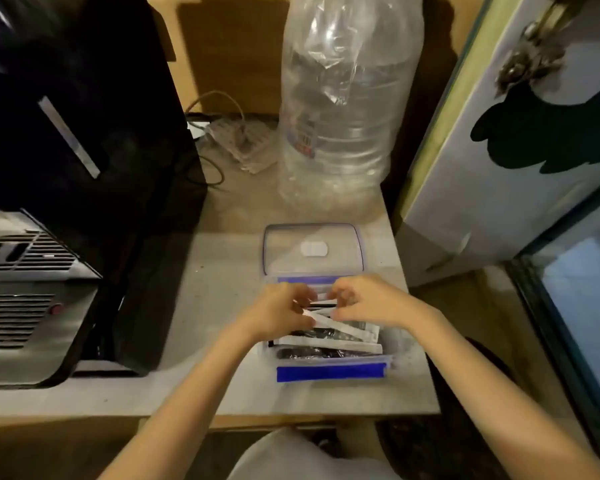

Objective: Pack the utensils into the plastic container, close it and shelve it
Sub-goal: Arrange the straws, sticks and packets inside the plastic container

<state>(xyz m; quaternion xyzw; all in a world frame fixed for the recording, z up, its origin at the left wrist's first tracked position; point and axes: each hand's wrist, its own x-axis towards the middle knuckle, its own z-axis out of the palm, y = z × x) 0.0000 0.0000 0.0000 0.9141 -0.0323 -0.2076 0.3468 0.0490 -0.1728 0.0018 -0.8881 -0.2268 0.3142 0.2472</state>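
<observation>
A clear plastic container [392, 344] with blue clip flaps sits open near the right end of the table. Inside lie several wrapped utensils [329, 351], black pieces in clear and white sleeves. Its clear lid [312, 249] lies flat on the table just behind it. My left hand [278, 317] and my right hand [368, 303] meet over the back half of the container, both pinching a white-wrapped utensil [326, 320] that slants across the pile.
A large clear water bottle [347, 109] stands behind the lid. A black and steel appliance [66, 168] fills the left side. A power strip with cables [236, 140] lies at the back. A white cabinet [520, 150] stands to the right.
</observation>
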